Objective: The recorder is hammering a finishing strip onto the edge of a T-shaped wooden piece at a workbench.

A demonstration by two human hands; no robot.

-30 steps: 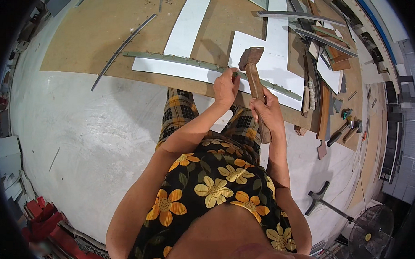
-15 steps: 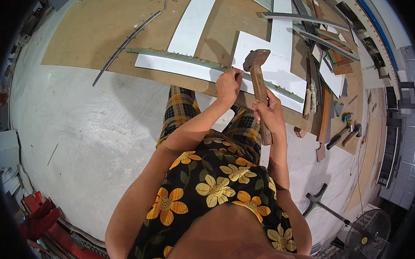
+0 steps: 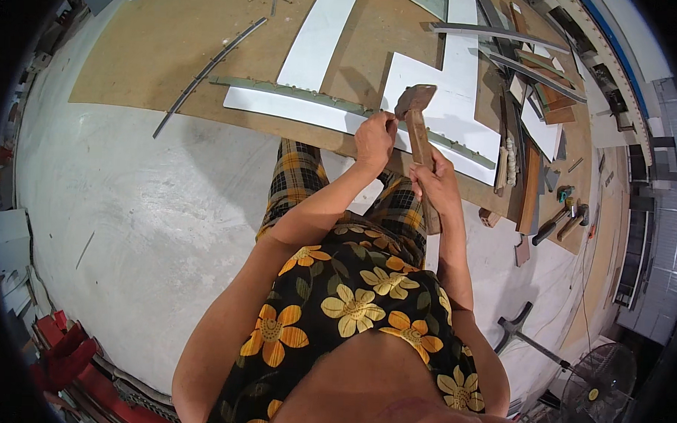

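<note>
Head view shows the hands, the right gripping a hammer.

1. Your widest passage runs over the left part of the tabletop, where a slim dark strip slants across and overhangs the front edge.
2. A brown gap between the upright white board and the wide white panel lets you reach back; the green strip crosses its near end.
3. The hammer in your right grip crowds your left grip.
4. To the right, piled offcuts and long grey strips block you.
</note>
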